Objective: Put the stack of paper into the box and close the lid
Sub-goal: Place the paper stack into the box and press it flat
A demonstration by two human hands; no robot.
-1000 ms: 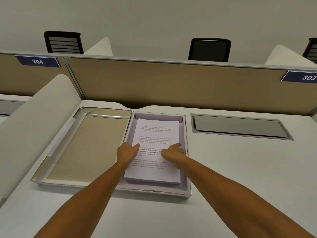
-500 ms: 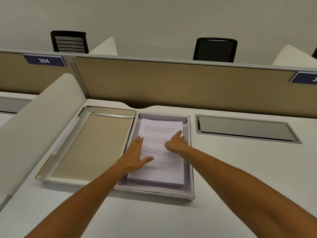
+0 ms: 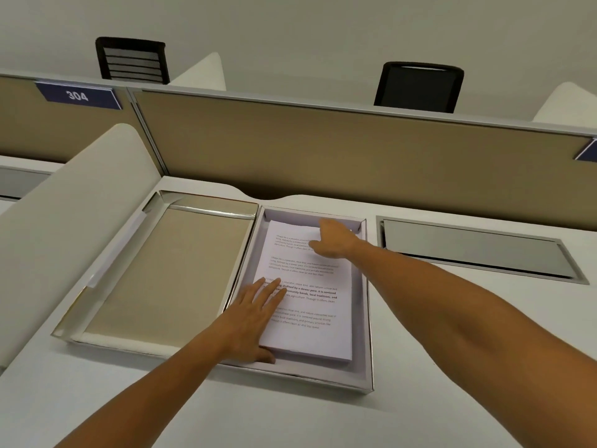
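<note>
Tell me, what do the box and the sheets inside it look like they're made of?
Box: probably stiff cardboard, matte pale lining, with a shiny, foil-like rim. Stack of paper: ordinary white printed sheets, matte, thin layered edges showing at the near end.

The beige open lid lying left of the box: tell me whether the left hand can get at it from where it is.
Probably yes. The left hand rests flat on the white paper stack, right beside the beige open lid, and nothing lies between them.
</note>
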